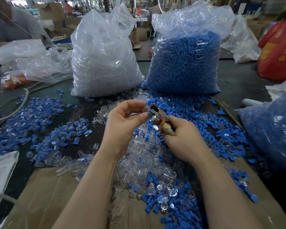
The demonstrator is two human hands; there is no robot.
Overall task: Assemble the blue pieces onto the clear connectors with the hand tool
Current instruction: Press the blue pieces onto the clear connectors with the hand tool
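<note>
My right hand (182,138) grips the taped handle of a small metal hand tool (157,116), its head pointing up and left. My left hand (124,119) is raised beside the tool's head, thumb and fingertips pinching a small piece against it; the piece is too hidden to tell its colour. Below my hands lies a heap of loose clear connectors (144,156) mixed with loose blue pieces (201,123). A spread of joined blue-and-clear parts (45,123) lies to the left.
Two tall plastic bags stand behind: clear connectors (102,60) on the left, blue pieces (186,63) on the right. Another bag of blue parts (271,133) sits at right. Cardboard (48,195) covers the near table. Cables (21,103) run at left; a red bag (277,52) is far right.
</note>
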